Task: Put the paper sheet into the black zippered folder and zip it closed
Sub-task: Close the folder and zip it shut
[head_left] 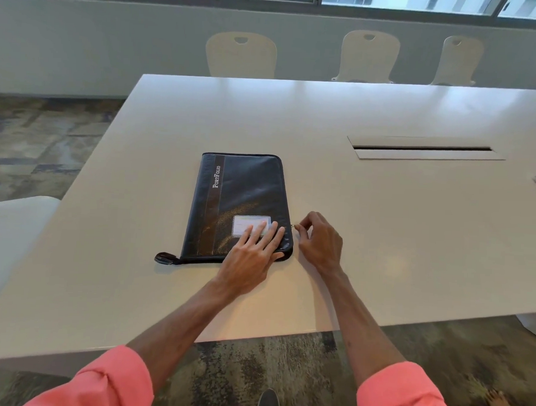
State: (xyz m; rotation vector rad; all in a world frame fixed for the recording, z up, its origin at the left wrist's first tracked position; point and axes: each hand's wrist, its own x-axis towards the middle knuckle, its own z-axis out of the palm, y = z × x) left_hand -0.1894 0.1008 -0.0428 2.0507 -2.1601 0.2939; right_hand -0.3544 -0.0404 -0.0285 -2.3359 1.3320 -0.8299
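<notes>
While your left hand (pixel 253 248) is lying flat, fingers spread, pressing the folder's (pixel 239 208) near right corner onto the table (pixel 381 237), your right hand (pixel 318 238) is pinching the zipper pull (pixel 294 225) on its right edge. No paper is showing; presumably it is inside. Cover is looking soft, slightly creased and slick, so it is likely sliding unless pinned. Grip the small metal tab itself, near the slider, pulling along the edge.

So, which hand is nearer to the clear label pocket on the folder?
Left. The left hand lies with its fingers on the label pocket; the right hand is off the folder's right edge.
</notes>
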